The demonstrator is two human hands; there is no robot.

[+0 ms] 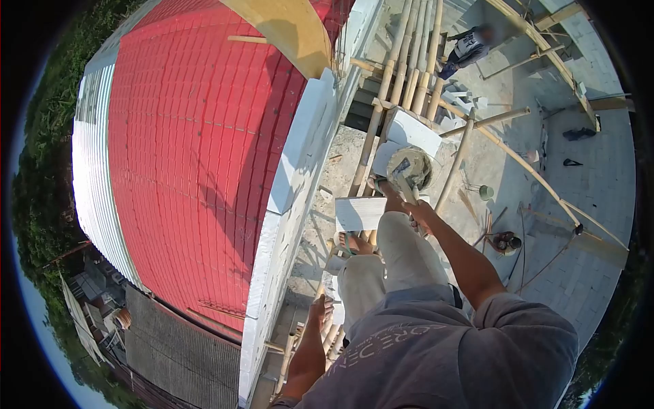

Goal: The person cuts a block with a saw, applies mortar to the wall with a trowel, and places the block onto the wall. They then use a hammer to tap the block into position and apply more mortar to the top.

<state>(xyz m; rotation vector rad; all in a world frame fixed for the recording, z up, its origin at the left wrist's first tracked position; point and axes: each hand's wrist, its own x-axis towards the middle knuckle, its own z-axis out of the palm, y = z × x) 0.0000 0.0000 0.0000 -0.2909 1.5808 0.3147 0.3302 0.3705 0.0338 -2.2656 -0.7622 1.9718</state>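
Note:
My right hand [421,215] is closed around the handle of a mortar-smeared trowel [407,191], which reaches over the bucket of grey mortar [424,178]. That bucket stands beyond my feet, beside white blocks [413,132]. A white block [360,214] lies across the bamboo between my feet and the wall. Lower down on the left, my left hand [320,310] is closed on a pale bamboo pole [321,290] beside my knee. Its fingers are partly hidden.
A white block wall [279,198] runs along my left, with a red tiled roof [197,136] past it. Bamboo poles [402,68] form the platform underfoot. Far below on the right are a person [469,49], another person [505,243] and a green bucket [486,193].

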